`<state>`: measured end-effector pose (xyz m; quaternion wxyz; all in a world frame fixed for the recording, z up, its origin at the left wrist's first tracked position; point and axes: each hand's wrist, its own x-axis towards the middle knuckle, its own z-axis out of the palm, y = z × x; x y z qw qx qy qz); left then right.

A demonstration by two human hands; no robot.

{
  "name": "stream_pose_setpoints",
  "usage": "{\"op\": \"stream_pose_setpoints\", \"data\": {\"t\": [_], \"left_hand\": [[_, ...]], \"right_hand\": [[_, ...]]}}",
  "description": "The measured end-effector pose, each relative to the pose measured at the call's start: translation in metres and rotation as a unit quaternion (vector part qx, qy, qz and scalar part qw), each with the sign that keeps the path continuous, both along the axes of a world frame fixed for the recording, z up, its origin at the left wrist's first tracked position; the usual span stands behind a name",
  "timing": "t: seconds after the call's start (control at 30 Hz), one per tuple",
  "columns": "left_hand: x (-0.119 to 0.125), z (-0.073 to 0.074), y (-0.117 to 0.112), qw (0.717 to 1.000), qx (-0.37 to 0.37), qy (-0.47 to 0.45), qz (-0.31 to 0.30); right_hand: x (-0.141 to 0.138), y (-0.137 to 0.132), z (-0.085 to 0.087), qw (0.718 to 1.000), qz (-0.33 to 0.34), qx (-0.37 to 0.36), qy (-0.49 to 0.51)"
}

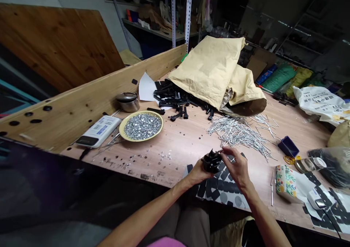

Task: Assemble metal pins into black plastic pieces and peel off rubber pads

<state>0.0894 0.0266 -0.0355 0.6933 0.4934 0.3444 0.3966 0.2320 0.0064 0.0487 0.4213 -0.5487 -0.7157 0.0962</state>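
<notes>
My left hand is closed around a bunch of black plastic parts, held just above the table near its front edge. At the right end of that bunch, the thumb and fingertips of my right hand are pinched together; what lies between them is too small to make out. Under both hands lies a sheet with black pads. Beyond my right hand spreads a loose heap of thin metal rods. A yellow bowl full of small metal washers stands to the left.
Behind the bowl are a steel container and a white scale. More black parts lie by a large paper sack. On the right stand a dark blue box, a flowered box and a clear jar.
</notes>
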Motion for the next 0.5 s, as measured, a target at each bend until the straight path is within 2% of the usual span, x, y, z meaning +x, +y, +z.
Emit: {"op": "stream_pose_setpoints", "data": {"t": [0.07, 0.17, 0.23, 0.33, 0.4, 0.5], "left_hand": [[-0.002, -0.002, 0.000, 1.000, -0.006, -0.009, 0.015], [-0.006, -0.004, 0.002, 0.998, -0.021, -0.039, 0.043], [-0.007, -0.004, 0.006, 0.997, -0.025, -0.049, 0.058], [-0.010, -0.003, 0.012, 0.997, -0.027, -0.036, 0.070], [-0.012, -0.002, 0.016, 0.997, -0.035, -0.019, 0.072], [-0.017, -0.003, 0.023, 0.997, -0.043, -0.004, 0.070]], "right_hand": [[0.012, 0.009, -0.005, 1.000, -0.006, -0.023, -0.002], [0.034, 0.034, -0.014, 0.994, -0.086, -0.050, -0.049], [0.043, 0.055, -0.024, 0.971, -0.124, -0.110, -0.172], [0.041, 0.085, -0.041, 0.912, -0.120, -0.205, -0.334], [0.035, 0.101, -0.053, 0.896, -0.115, -0.228, -0.363], [0.027, 0.117, -0.063, 0.889, -0.116, -0.241, -0.372]]}}
